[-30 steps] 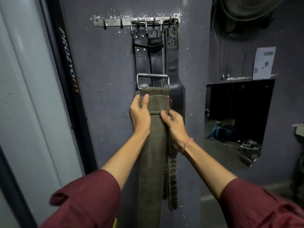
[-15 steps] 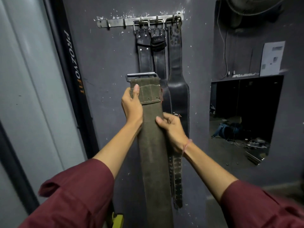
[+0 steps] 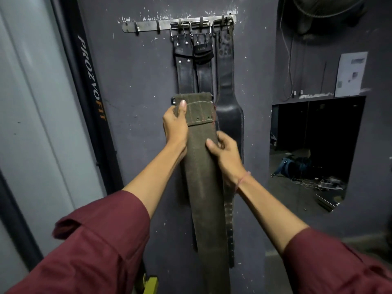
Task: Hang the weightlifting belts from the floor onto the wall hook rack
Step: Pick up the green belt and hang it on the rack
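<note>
I hold an olive-green weightlifting belt (image 3: 201,177) upright in front of the dark wall. My left hand (image 3: 174,124) grips its left edge near the top, thumb on the stitched flap. My right hand (image 3: 224,153) grips the right edge a little lower. The buckle is almost hidden behind the belt's top; only a bit of metal shows at the left. High on the wall is a metal hook rack (image 3: 148,26). Three black belts (image 3: 227,77) hang from its right-hand hooks. Two hooks at the rack's left end are bare.
A black upright marked PROZVOFIT (image 3: 91,81) stands left of the wall panel, with a pale wall beyond it. To the right, an opening (image 3: 307,149) shows a dark room with a bag and cables on its floor. A fan (image 3: 322,9) hangs top right.
The green belt's top has tipped away, so its metal buckle now hides behind the flap. My right hand has slid lower down the belt's edge.
</note>
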